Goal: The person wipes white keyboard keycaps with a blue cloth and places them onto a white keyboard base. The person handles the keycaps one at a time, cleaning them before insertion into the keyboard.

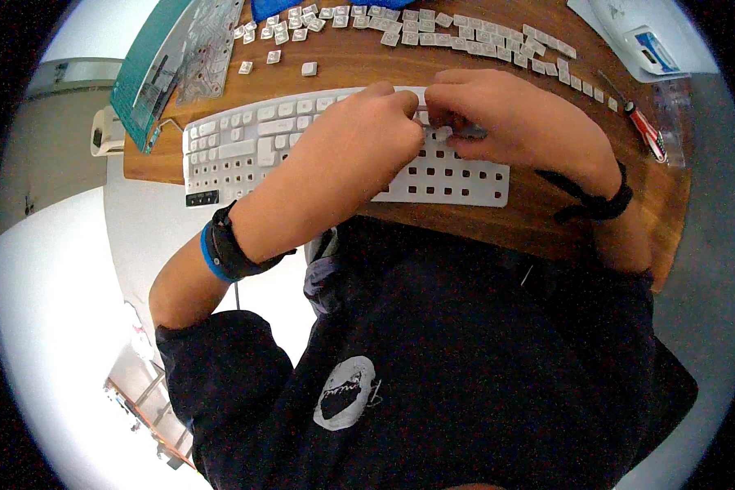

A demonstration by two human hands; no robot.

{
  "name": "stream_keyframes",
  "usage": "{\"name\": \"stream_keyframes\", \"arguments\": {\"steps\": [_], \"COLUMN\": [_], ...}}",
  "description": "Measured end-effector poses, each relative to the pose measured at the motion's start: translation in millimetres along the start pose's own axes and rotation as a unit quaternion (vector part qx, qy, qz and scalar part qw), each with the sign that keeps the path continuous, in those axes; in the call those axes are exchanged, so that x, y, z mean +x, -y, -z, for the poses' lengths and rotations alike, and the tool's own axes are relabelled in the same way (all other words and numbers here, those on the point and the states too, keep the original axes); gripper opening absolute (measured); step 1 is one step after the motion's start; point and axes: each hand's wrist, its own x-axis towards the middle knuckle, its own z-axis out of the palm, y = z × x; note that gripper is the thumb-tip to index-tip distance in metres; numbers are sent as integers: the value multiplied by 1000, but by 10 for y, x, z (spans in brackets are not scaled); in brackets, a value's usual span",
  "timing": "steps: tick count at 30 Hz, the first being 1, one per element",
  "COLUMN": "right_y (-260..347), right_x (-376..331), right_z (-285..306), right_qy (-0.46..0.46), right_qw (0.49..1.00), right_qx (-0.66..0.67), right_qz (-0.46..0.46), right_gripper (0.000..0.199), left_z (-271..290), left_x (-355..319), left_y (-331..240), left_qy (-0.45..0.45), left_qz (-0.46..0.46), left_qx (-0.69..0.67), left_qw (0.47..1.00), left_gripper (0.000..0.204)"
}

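Note:
A white keyboard (457, 193) lies before me on the wooden table. Keycaps cover much of its far left part, while its near rows and right end show bare square sockets. My left hand (367, 131) is curled over the keyboard's middle, its fingertips mostly hidden. Close beside it, my right hand (498, 110) bends down over the right half, thumb and fingers drawn together. A small white keycap (443, 133) shows tilted at the right fingertips. Whether the left fingers hold anything is hidden.
Loose white keycaps (482, 37) lie in rows and clusters along the far side. A green mat (139, 82) and a clear plastic sheet (212, 57) are at the left. A red-handled screwdriver (645, 131) and a white blister package (653, 51) lie at the right.

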Motion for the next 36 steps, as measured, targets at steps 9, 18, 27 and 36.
{"name": "stream_keyframes", "arguments": {"steps": [9,18,27,36], "right_y": [18,2,0,-120], "right_x": [-26,-19,-16,-28], "right_z": [-27,34,84,119], "right_qy": [-26,-8,-1,7], "right_qw": [999,1000,999,999], "right_qx": [2,0,43,37], "right_qz": [22,13,-7,26], "right_gripper": [31,29,23,25], "left_z": [-32,-75,-50,-124], "left_x": [24,-13,4,1], "left_y": [8,154,193,186], "left_qy": [-5,-21,-47,-55], "left_qz": [-24,-14,-8,16], "left_qx": [-12,-49,-91,-105], "left_qw": [1000,999,995,993], "left_gripper": [14,14,13,20]}}
